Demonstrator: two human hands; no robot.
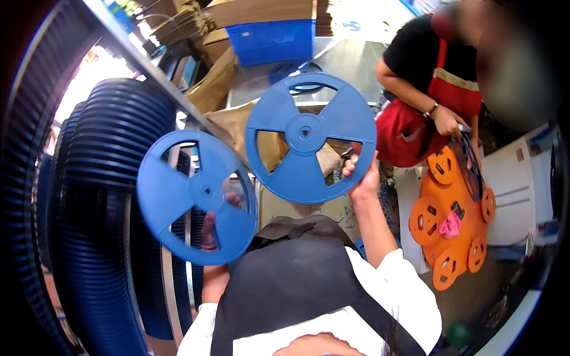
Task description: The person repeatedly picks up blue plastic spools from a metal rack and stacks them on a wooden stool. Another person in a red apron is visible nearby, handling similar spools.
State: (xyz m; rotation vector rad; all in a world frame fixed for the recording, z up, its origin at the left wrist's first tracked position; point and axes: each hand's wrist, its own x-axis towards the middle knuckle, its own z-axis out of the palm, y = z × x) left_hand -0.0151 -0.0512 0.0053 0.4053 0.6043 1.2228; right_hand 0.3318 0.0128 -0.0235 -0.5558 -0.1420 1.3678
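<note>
In front of my chest I hold two flat blue reel discs, each with a small hub and three cut-out windows. The left disc (172, 202) is tilted; my left hand (208, 232) is behind it, its fingers partly showing through the windows as they grip it. My right hand (364, 179) pinches the lower right rim of the other disc (303, 172), which stands higher and faces me almost flat. A narrow gap separates the two discs. Part of each hand is hidden behind the plastic.
Tall stacks of dark blue reels (119, 136) fill the left beside a metal rail (133, 53). Ahead, a blue crate (273, 43) sits on a metal table (356, 65) near cardboard. At right, a co-worker in a red apron (409, 133) handles a dark disc by an orange stand (436, 193).
</note>
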